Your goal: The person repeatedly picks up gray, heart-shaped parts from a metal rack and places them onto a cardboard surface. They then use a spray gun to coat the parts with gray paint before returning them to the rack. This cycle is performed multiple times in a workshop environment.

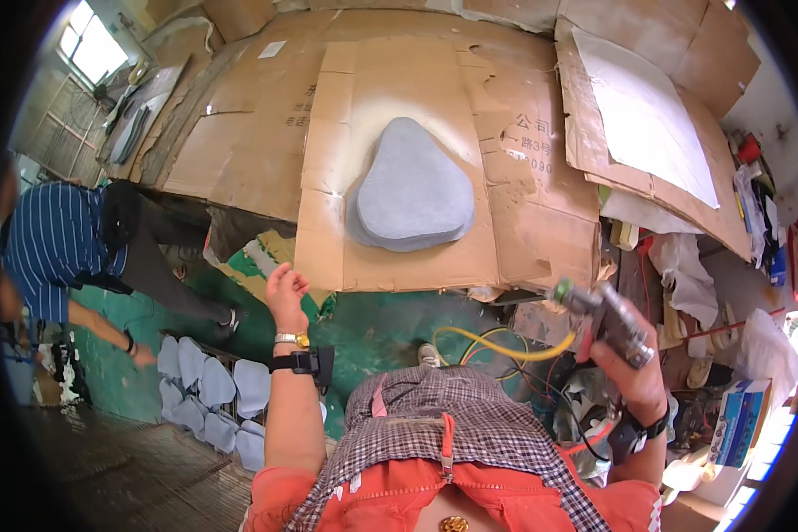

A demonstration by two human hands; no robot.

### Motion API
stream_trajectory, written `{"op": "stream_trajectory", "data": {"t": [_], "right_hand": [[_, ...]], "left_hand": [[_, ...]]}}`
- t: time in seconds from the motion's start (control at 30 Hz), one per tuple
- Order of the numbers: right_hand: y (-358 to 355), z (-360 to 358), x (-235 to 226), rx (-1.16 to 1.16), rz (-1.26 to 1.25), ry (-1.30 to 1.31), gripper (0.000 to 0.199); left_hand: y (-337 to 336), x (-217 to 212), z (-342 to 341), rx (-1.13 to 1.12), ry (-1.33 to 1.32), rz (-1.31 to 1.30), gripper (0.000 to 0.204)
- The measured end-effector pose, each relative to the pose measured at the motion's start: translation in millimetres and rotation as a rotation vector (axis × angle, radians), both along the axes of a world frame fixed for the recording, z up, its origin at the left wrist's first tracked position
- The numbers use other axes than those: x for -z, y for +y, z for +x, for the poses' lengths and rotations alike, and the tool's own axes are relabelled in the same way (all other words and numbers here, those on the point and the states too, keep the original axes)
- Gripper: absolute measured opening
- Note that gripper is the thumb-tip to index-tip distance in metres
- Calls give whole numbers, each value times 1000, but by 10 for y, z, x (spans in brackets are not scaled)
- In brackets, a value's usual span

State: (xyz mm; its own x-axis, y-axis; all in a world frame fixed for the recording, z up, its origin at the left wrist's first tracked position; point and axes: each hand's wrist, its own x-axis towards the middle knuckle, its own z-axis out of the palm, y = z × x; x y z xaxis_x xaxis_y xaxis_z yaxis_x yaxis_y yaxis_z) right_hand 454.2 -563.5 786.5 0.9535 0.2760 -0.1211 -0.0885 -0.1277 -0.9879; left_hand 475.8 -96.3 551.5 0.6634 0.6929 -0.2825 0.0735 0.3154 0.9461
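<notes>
The right hand [634, 359], at the right of the frame below centre, is closed around a metal spray gun [605, 317], its nozzle pointing toward the upper left of the frame. A yellow hose [496, 341] curves from the gun toward the lower centre. The left hand [285, 293], left of centre, is raised with its fingers loosely spread and holds nothing; it hovers just below the front edge of the cardboard sheet [390, 106]. A gold wristwatch [293, 338] and a black strap [300, 362] sit on that wrist.

In the centre of the frame, 1 grey pear-shaped foam pad [414, 188] lies flat on the cardboard sheet, its narrow end toward the top of the frame, ringed by a pale halo of spray. It is well apart from both hands.

At the lower left, a stack of similar pale blue-grey pads [206, 390] rests on a rack. Beside them, at the left edge, another person in a striped blue shirt [58, 239] bends down, 1 hand near the pads. A white sheet [643, 111] lies on more cardboard at the upper right. The floor [372, 319] below the table is green.
</notes>
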Motion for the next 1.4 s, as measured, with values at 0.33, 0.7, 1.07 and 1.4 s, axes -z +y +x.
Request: {"op": "stream_trajectory", "data": {"t": [0.33, 0.7, 1.07, 1.4], "right_hand": [[-2, 131, 2, 81, -14, -61, 57], [-112, 61, 27, -208, -64, 18, 58], [-90, 43, 87, 149, 61, 40, 60], [-150, 77, 164, 54, 103, 87, 61]], "left_hand": [[-376, 287, 815, 276, 172, 73, 23], [-497, 654, 1383, 358, 316, 569, 26], [-804, 455, 1588, 463, 569, 1024, 35], [-892, 460, 1591, 442, 642, 1093, 31]]}}
